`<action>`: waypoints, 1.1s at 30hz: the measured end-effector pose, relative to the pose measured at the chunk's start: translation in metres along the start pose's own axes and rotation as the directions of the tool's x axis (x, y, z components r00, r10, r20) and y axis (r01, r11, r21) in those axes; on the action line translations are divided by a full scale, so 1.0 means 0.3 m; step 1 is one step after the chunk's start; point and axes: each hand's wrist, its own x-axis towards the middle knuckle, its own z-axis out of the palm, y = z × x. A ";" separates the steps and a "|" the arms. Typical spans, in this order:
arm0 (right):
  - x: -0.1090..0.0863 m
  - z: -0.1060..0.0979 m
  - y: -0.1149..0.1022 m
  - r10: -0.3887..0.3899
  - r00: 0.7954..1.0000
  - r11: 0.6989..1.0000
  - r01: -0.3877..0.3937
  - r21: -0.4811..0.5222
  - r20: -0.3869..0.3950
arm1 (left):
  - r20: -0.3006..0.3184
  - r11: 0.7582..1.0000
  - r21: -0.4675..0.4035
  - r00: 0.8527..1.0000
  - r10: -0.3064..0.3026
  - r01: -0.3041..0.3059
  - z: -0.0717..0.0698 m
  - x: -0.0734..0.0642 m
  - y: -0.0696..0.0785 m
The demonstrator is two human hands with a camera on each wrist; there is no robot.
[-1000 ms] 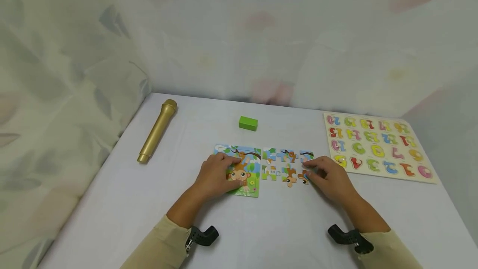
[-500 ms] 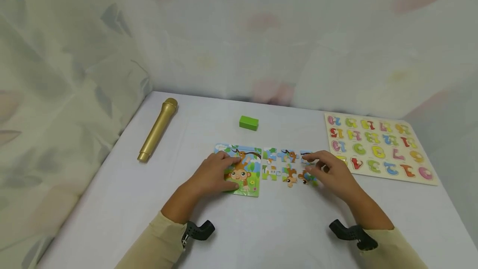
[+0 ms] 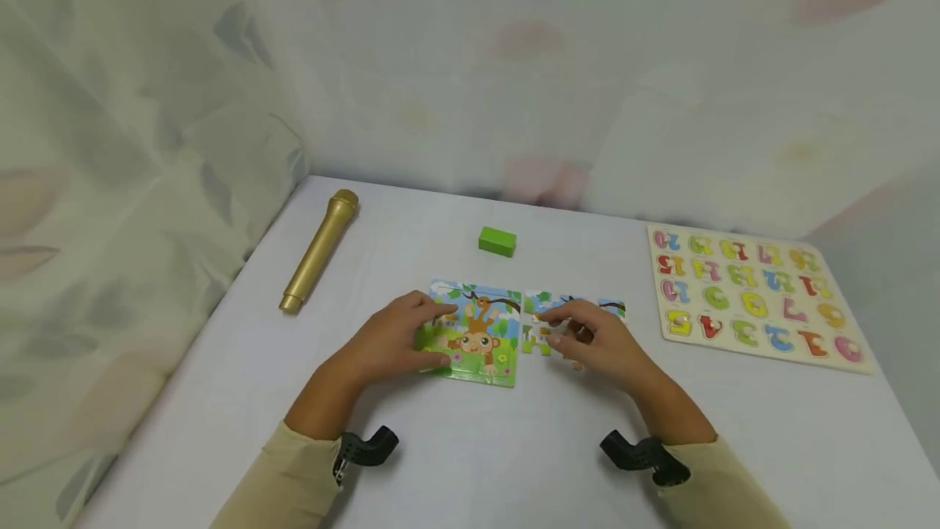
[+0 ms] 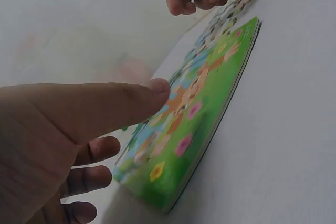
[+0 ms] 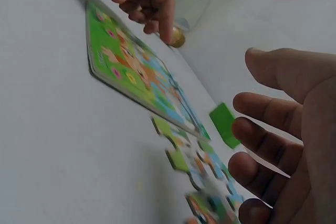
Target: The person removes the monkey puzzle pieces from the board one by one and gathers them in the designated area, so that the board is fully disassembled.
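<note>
A monkey jigsaw puzzle board (image 3: pixel 481 321), with a green lower part and blue sky, lies flat before me. My left hand (image 3: pixel 389 341) hovers at its left edge, thumb and fingers spread and holding nothing. In the left wrist view the thumb (image 4: pixel 131 102) overlaps the board's picture. Just right of the board, loose jigsaw pieces (image 3: pixel 536 340) lie in two rows. My right hand (image 3: pixel 605 347) is over them and hides several. Its fingers (image 5: pixel 268 114) are loosely bent with nothing between them in the right wrist view.
A green block (image 3: pixel 498 242) sits behind the board. At the back left lies a gold microphone (image 3: pixel 319 251). On the right is a number puzzle board (image 3: pixel 756 296). Patterned cloth (image 3: pixel 147 186) hangs along the table's left and back sides.
My right hand has moved left, from the rightmost loose pieces to over the middle ones. The left hand has drawn back leftward, baring more of the monkey puzzle board.
</note>
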 end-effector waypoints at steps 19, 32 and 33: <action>0.209 0.288 -0.163 -0.224 0.965 0.974 0.219 0.052 0.135 | -0.009 0.998 -0.062 1.000 0.012 -0.013 -0.038 -0.058 -0.152; 0.247 0.414 -0.182 -0.041 0.986 0.950 0.088 -0.299 0.160 | -0.043 0.995 -0.095 0.999 0.022 -0.026 -0.017 -0.053 -0.169; 0.247 0.418 -0.181 -0.045 0.985 0.946 0.096 -0.309 0.168 | -0.041 0.995 -0.096 0.999 0.017 -0.021 -0.017 -0.054 -0.168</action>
